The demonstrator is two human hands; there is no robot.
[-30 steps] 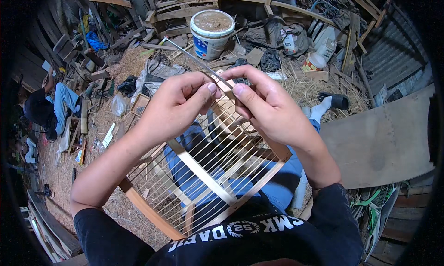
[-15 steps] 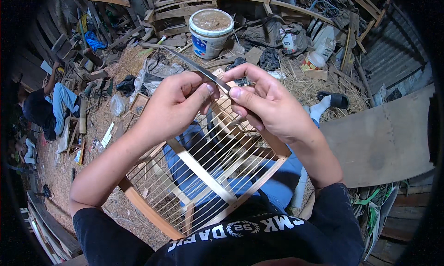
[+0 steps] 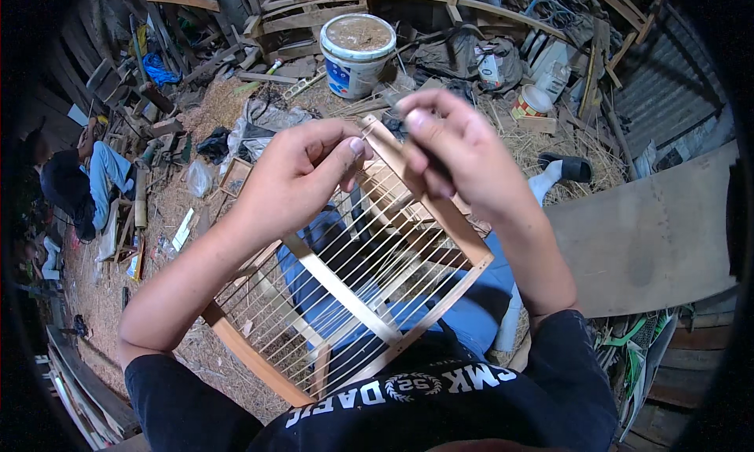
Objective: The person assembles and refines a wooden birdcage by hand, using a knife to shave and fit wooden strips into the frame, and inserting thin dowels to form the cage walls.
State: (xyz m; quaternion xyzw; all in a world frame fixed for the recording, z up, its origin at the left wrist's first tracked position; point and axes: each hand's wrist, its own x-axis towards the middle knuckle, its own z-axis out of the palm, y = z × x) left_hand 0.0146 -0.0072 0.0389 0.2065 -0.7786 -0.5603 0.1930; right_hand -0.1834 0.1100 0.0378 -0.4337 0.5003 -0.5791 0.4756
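A wooden frame strung with many thin rods leans across my lap, one corner standing up between my hands. My left hand is closed at the upper end, thumb and forefinger pinched where a thin rod meets the frame's side bar; the fingertips partly hide it. To the right of that bar, my right hand is raised with curled fingers, smeared by motion. A blurred grey strip beside its fingertips looks like the thin metal blade.
A white bucket of shavings stands ahead, with scrap wood around it. A flat brown board lies at right, next to a dark shoe. Another person sits far left. Straw and shavings cover the floor.
My right hand has moved a little right and up, away from my left fingers. The blade, which lay clearly across both hands, is now a blur by the right fingertips. My left hand stays put.
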